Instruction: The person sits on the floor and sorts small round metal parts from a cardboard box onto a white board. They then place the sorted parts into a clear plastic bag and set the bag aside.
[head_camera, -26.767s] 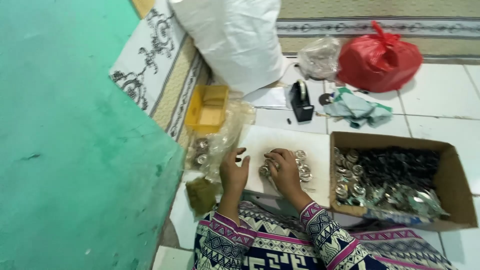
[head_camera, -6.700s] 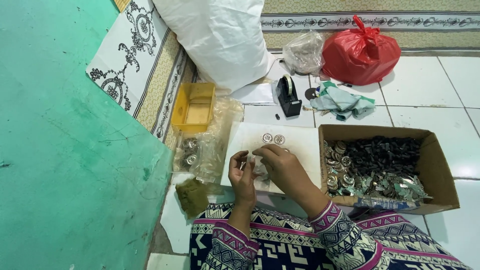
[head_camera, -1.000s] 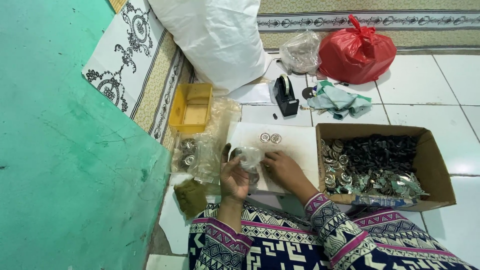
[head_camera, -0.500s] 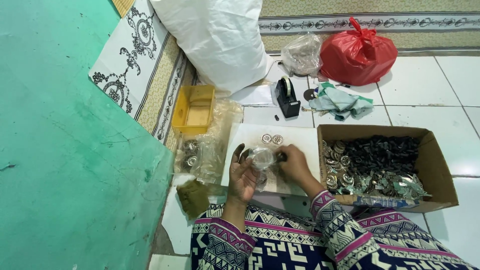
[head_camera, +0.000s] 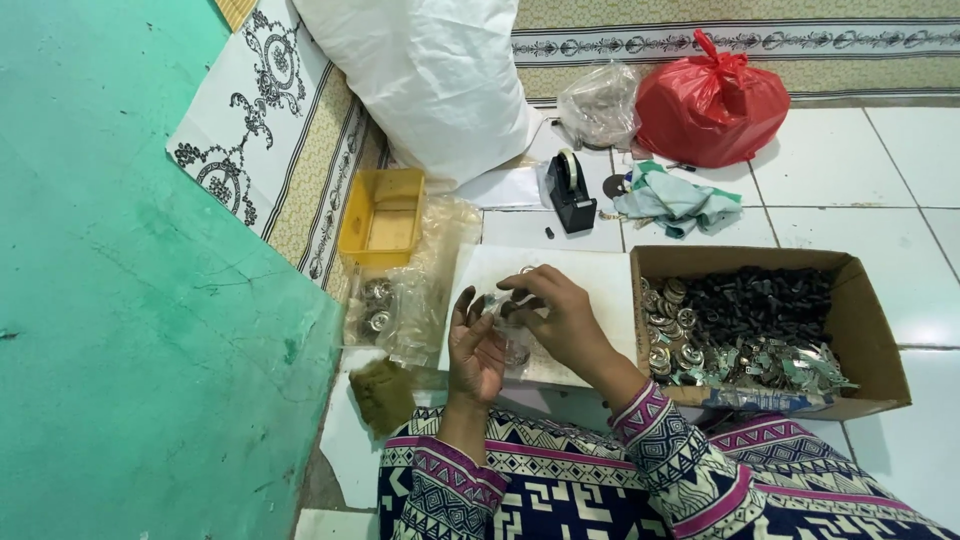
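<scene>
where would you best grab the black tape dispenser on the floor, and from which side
Probably from above, pinching the two flat sides of the black tape dispenser at its taller end under the roll. It stands upright on the white tile floor with open space around it, apart from both hands, so a top approach looks unblocked.

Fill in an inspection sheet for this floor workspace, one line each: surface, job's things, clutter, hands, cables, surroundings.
Surface: white tiled floor; white board under the hands.
Job's things: small clear bag between both hands; cardboard box of metal rings and dark parts.
Clutter: yellow tray, tape dispenser, crumpled cloth, red bag, white sack.
Hands: left hand cradles the bag; right hand pinches its top.
Cables: nothing seen.
Surroundings: green wall, patterned mat.
</scene>
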